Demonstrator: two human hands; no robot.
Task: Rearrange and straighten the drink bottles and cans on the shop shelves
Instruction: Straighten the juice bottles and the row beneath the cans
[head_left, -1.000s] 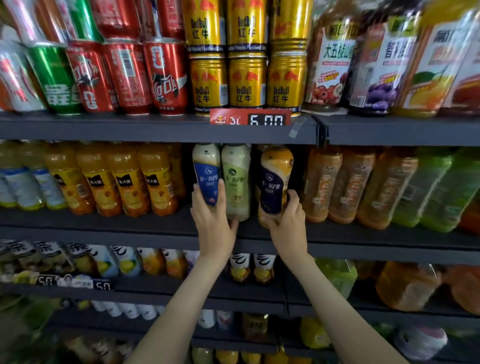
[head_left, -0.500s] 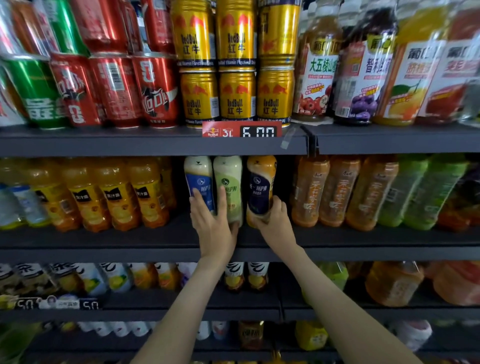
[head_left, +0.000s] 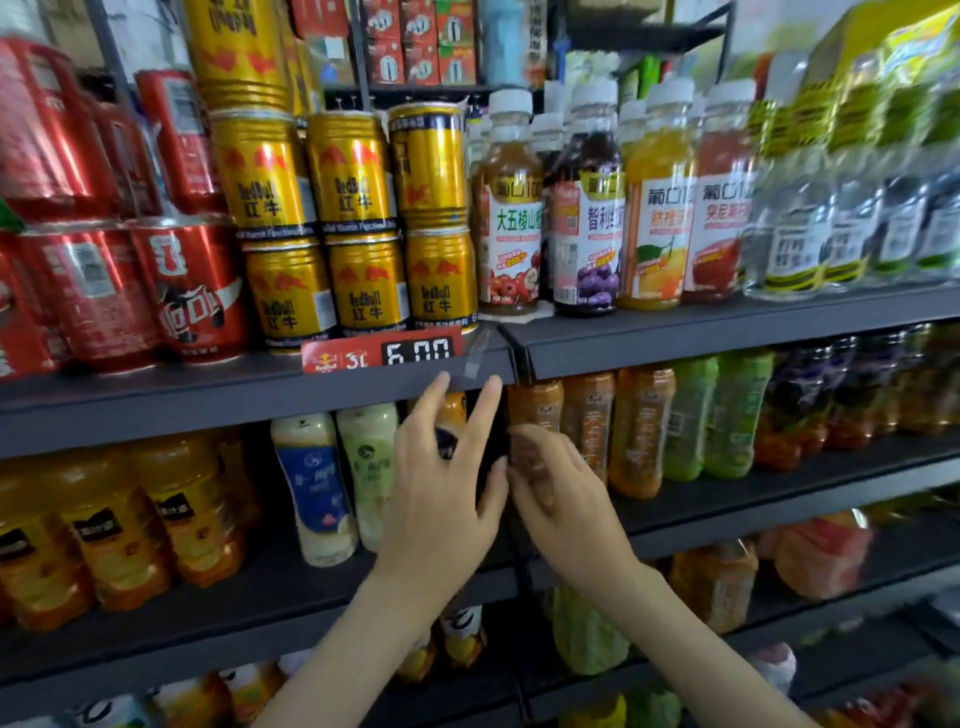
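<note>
Head view only. The left hand (head_left: 447, 483) is seen from the back, fingers straight and spread, nothing gripped. It is held over the dark-labelled bottle (head_left: 452, 415) on the middle shelf (head_left: 260, 592); contact cannot be resolved. The spread is judged to suit nudging or steadying that bottle into line with the blue-labelled bottle (head_left: 317, 488) and green-labelled bottle (head_left: 370, 467) just to its left.

The right hand (head_left: 563, 499) is set just beside the left, fingers curled but motion-blurred; whether anything is pinched cannot be told. It is placed in front of the nearest of the orange tea bottles (head_left: 587, 431), by the black upright (head_left: 521, 364) dividing the two shelf bays, probably so that row is not knocked.

Shelf contents: the middle shelf is filled with orange juice bottles (head_left: 182, 514) at left and the three milky bottles at centre. Orange tea and then green tea bottles (head_left: 727, 415) are lined up at right, all upright.

The upper shelf (head_left: 727, 332) is loaded with red cola cans (head_left: 197, 306), then Red Bull cans (head_left: 363, 291) stacked at least two high above a red price tag (head_left: 382, 354). White-capped juice bottles (head_left: 511, 218) are ranged to the right. Straightening of the centre row is judged under way.
</note>
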